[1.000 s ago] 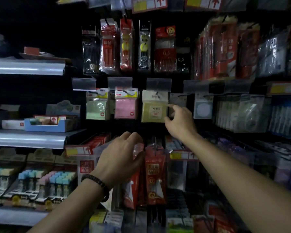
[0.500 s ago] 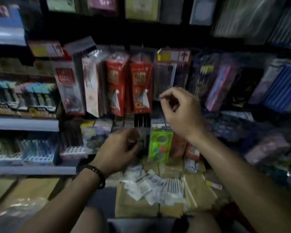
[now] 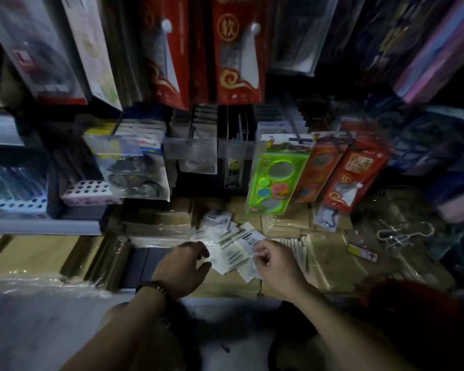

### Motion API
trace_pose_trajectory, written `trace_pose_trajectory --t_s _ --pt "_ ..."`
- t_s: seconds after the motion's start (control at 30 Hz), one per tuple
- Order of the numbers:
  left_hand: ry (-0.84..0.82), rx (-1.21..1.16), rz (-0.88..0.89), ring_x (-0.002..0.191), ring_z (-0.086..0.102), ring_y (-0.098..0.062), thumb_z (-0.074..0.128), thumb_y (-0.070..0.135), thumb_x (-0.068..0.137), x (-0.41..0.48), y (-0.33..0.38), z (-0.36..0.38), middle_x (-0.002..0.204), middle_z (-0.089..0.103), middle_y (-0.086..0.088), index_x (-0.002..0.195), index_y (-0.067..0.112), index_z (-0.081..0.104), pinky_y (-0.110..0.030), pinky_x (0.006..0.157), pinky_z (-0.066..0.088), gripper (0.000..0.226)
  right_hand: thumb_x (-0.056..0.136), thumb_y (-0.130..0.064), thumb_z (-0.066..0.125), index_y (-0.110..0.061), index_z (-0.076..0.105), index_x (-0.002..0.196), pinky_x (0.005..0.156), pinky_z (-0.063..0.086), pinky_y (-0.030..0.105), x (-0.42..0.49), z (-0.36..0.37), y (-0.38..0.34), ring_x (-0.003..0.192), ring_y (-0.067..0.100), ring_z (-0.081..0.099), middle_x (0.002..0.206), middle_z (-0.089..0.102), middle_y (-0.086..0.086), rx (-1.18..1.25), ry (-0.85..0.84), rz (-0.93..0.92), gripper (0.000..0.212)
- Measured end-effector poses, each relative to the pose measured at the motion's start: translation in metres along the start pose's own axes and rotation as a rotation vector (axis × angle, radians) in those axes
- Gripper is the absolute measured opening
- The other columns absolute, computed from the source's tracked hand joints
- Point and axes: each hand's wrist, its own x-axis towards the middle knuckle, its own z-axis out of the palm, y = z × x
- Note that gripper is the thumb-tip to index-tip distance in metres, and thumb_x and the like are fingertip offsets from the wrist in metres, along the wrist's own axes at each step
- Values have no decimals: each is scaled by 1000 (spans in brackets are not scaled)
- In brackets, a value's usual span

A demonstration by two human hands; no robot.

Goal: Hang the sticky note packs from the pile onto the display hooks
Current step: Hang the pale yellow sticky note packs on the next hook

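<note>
Between the hands, the pile (image 3: 224, 231): right hand (image 3: 275, 266) pinches one pack (image 3: 248, 239), left hand (image 3: 181, 266) hovers loosely open; next, lift it clear for hanging.

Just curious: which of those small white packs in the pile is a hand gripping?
The pack with the dark printed label, rightmost of them: the right hand pinches it. The other packs lie loose near the left hand.
</note>
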Motion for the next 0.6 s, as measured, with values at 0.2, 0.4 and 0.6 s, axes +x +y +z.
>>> trace_pose_trajectory --t_s 0.2,0.4,0.6 --pt "5 -142 -89 98 68 -11 67 42 98 32 -31 39 113 67 15 117 40 65 -31 81 58 19 96 -27 71 -22 61 129 93 54 38 72 77 31 120 26 63 130 64 4 -262 -187 73 35" --pt "-43 -200 -117 92 64 -8 64 44 98 32 -49 59 107 62 19 110 45 60 -33 82 59 13 98 -27 66 -20 32 161 118 42 45 141 146 47 153 36 29 166 25 11 -498 -223 36 72" --pt "-70 -148 -161 95 65 -7 59 49 98 40 -56 56 107 61 20 112 44 58 -37 84 60 15 93 -7 65 -16 20 167 128 30 47 189 182 67 161 34 14 176 6 10 -644 -291 -51 87"
